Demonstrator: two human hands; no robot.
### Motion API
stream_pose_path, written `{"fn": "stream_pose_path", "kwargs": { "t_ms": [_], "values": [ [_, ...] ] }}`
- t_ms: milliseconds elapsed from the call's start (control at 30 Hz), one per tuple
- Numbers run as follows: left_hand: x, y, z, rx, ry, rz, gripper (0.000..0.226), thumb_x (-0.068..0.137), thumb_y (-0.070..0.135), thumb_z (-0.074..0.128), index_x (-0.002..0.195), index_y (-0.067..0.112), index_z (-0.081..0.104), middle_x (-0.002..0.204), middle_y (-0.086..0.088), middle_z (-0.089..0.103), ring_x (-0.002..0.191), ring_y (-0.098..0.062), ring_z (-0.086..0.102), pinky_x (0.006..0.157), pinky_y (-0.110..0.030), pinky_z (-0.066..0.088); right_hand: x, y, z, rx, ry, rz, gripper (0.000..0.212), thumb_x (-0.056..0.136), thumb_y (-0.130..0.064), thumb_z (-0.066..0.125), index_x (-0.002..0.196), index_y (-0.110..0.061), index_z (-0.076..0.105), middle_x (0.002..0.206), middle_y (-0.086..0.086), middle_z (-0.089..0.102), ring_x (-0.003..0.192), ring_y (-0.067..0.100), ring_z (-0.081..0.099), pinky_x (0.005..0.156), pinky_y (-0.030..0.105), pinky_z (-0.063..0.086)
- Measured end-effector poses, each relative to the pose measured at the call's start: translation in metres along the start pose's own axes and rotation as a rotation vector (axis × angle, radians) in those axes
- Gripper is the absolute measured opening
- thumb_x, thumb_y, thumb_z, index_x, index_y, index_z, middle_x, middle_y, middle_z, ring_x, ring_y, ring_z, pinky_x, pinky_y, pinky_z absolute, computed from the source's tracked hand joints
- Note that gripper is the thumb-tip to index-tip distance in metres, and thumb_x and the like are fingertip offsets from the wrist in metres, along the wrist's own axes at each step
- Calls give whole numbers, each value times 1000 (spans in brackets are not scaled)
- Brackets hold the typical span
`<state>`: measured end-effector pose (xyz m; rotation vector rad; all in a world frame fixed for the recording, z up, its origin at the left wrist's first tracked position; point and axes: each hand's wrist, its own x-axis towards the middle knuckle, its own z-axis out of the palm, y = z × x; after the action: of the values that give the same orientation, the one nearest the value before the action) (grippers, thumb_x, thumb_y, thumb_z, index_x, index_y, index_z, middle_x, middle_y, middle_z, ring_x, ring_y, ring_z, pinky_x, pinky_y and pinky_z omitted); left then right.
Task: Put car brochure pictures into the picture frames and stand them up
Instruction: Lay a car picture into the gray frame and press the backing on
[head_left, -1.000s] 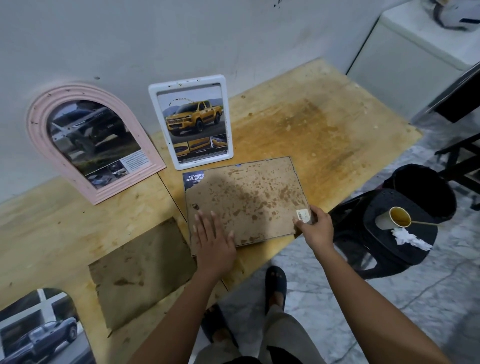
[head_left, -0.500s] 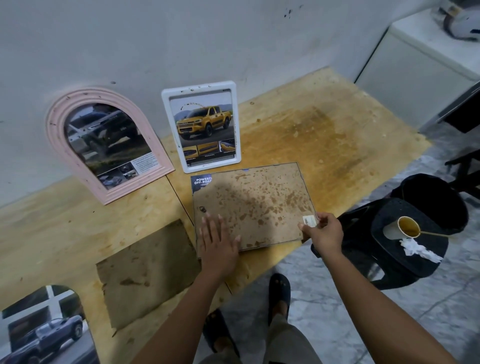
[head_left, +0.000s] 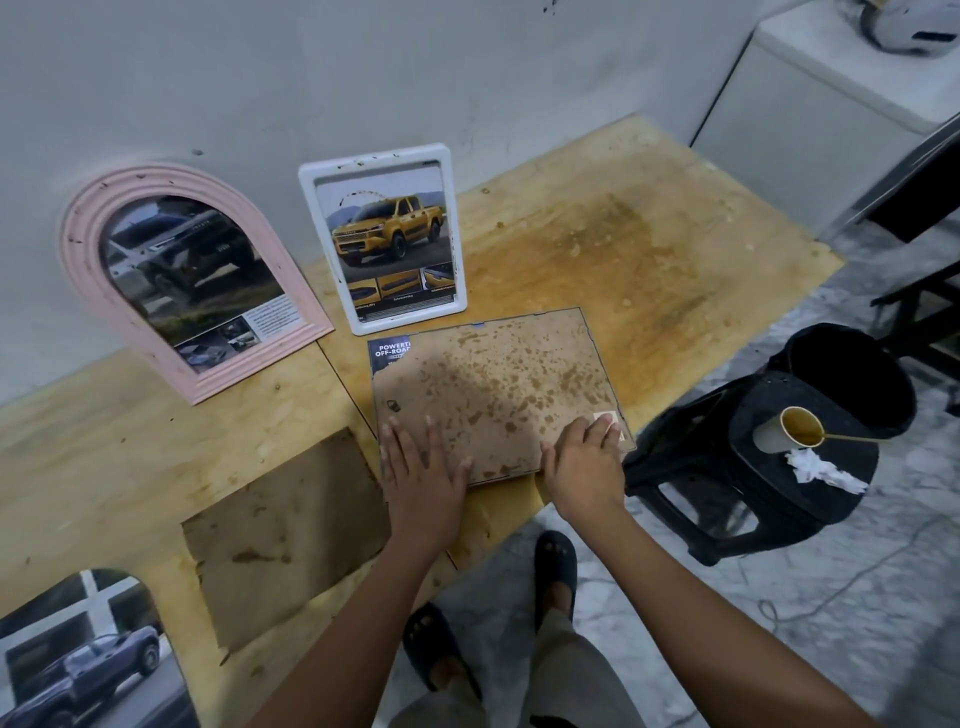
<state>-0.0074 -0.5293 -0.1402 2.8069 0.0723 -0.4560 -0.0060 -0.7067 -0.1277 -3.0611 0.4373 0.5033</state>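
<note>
Two hands flat on the backing board (head_left: 498, 384).
Left hand's (head_left: 421, 467) fingers (head_left: 410, 441) spread; right hand's (head_left: 584, 462) together by the label (head_left: 605, 418).

The worktop (head_left: 597, 249) is bare plywood, matt and rough-grained, blotched with rusty stains toward its far right corner. The backing board (head_left: 498, 374) by the front edge is brown fibreboard, dull and mottled with darker spots; a second loose board (head_left: 285, 535) nearer the front left corner looks alike. The pink frame (head_left: 83, 249) is ribbed, the white frame (head_left: 374, 162) smooth, scuffed plastic. The brochure pictures (head_left: 389, 244) are glossy paper. The stool (head_left: 810, 483) is textured black plastic — the floor (head_left: 831, 623) veined marble.
</note>
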Motion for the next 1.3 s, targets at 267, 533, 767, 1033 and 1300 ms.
{"fn": "stream_pose_path", "kwargs": {
  "t_ms": [267,533,767,1033,1300],
  "values": [
    [2,-3,5,-1,12,7,87,78,71,-9,148,19,-14,150,-20,-28,136,-29,-33,107,-35,-23,6,-4,-1,-45,58,-2,61,75,-39,72,96,17,64,97,46,58,90,55,61,78,52,54],
    [4,-5,13,-67,70,40,90,72,74,-22,143,19,-11,147,-18,-26,136,-29,-28,107,-33,-26,11,-6,-8,34,52,2,55,70,-33,77,85,17,62,87,47,58,81,58,61,59,51,56],
    [6,-2,9,-33,14,2,85,81,70,-5,147,18,-12,146,-19,-32,134,-29,-34,109,-38,-22,11,-1,-2,16,100,-24,44,79,-30,68,89,12,63,97,41,62,86,50,64,52,43,55],
    [1,-1,-4,-112,13,17,70,97,53,27,150,18,-2,153,-21,-20,141,-33,-22,114,-38,-13,8,54,-11,634,266,123,34,89,-13,60,121,-3,58,130,12,50,113,27,49,87,36,45],
    [1,-29,-18,-318,152,22,57,100,26,39,149,8,15,158,-6,10,145,-18,6,116,-28,3,17,61,-10,1150,46,569,25,84,-20,68,102,-5,60,102,17,64,89,31,58,71,37,44]
  ]
}}
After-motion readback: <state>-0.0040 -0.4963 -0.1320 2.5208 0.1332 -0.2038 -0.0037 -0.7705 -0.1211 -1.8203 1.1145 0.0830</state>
